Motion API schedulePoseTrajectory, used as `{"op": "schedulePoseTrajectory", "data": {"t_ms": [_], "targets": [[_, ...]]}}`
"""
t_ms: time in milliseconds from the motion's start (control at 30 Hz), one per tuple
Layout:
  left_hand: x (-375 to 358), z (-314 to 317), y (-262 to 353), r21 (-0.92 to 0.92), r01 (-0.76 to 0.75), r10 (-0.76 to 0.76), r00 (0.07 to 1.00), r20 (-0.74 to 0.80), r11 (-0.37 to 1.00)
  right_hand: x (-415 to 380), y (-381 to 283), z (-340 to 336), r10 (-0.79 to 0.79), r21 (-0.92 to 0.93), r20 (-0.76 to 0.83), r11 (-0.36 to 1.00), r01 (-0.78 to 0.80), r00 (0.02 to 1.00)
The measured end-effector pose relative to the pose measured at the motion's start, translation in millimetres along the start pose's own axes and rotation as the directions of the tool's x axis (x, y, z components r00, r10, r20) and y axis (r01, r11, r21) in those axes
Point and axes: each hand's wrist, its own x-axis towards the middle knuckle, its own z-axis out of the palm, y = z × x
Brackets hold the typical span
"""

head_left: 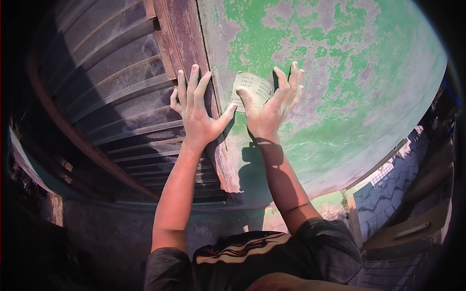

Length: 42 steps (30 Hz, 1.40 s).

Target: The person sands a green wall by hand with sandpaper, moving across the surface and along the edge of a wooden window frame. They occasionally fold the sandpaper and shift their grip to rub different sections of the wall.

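A piece of sandpaper (253, 83), its printed back facing me, lies against the wall with flaking green paint (330, 92). My right hand (268, 107) has its thumb across the sheet, holding it to the wall, while the other fingers spread upward to its right. My left hand (199, 109) is open, fingers stretched over the edge of the wooden frame (187, 53). Its thumb tip reaches the lower left corner of the sandpaper. Pale dust coats both hands.
Dark louvred slats (121, 72) fill the left side beside the frame. Grey-purple patches show through the green paint. At the lower right are a patterned grey surface (388, 194) and a wooden board (412, 230). Shadows of my arm and head fall on the wall.
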Motion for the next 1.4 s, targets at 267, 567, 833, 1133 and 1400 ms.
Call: {"op": "schedulePoseTrajectory", "data": {"t_ms": [267, 567, 833, 1133, 1400], "targets": [[46.4, -3.3, 29.7, 0.027, 0.132, -0.131, 0.991, -0.015, 0.991, 44.6, -13.0, 0.7, 0.026, 0.014, -0.028, 1.0, -0.025, 0.999], [11.8, 8.2, 40.6, 0.062, 0.221, -0.223, 0.974, 0.034, 0.973, 2.9, 1.5, -2.7, 0.086, 0.121, -0.044, 0.989, -0.08, 0.995], [72.8, -4.2, 45.0, 0.029, 0.169, -0.168, 0.986, -0.017, 0.985, 45.0, -4.3, -1.9, 0.073, 0.082, -0.117, 0.995, -0.064, 0.99], [17.2, 10.3, 53.5, 0.061, 0.218, -0.218, 0.976, -0.007, 0.974, -10.1, 4.9, -7.8, 0.139, 0.124, -0.04, 0.983, -0.133, 0.989], [72.6, 8.4, 55.0, 0.005, 0.16, -0.159, 0.986, -0.057, 0.987, 44.9, 6.0, -12.2, 0.127, 0.132, -0.095, 0.985, -0.114, 0.987]]}}
